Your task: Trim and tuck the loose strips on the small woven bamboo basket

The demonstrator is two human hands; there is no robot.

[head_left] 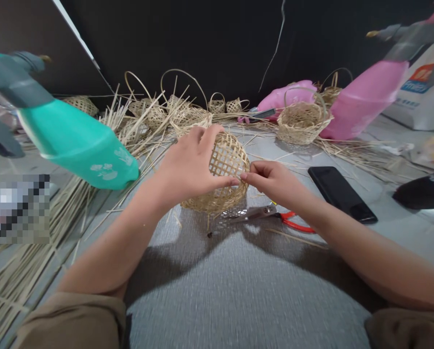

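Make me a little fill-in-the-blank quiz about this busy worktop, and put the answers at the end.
The left hand and the right hand are both on one woven ____. The black phone lies to the ____ of the scissors. The spray bottle beside the white bag has a ____ body.

Missing words: basket; right; pink.

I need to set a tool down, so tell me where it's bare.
Widest: the grey surface between left forearm and right forearm. Smaller: between the phone and right forearm. Crowded: behind the held basket and at far left, both full of strips.
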